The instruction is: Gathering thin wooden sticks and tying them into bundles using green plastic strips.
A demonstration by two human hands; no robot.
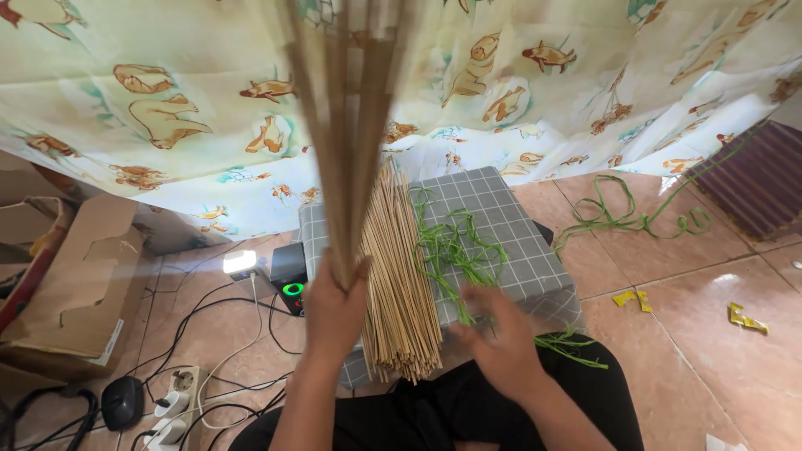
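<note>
My left hand [332, 307] grips a bundle of thin bamboo sticks [344, 125] and holds it upright, so it rises to the top edge of the view. My right hand [499, 338] is blurred and reaches with spread fingers over green plastic strips [451, 247] on a grey checked cushion [518, 242]. A large pile of bamboo sticks [399, 276] lies on the cushion's left side between my hands. Black trousers [468, 409] cover my lap below.
A curtain printed with animals [167, 100] hangs behind. More green strip [618, 219] lies on the tiled floor at right, with yellow scraps [743, 317]. A cardboard box [75, 284], cables, a power strip [171, 409] and a small black lit device [288, 271] sit at left.
</note>
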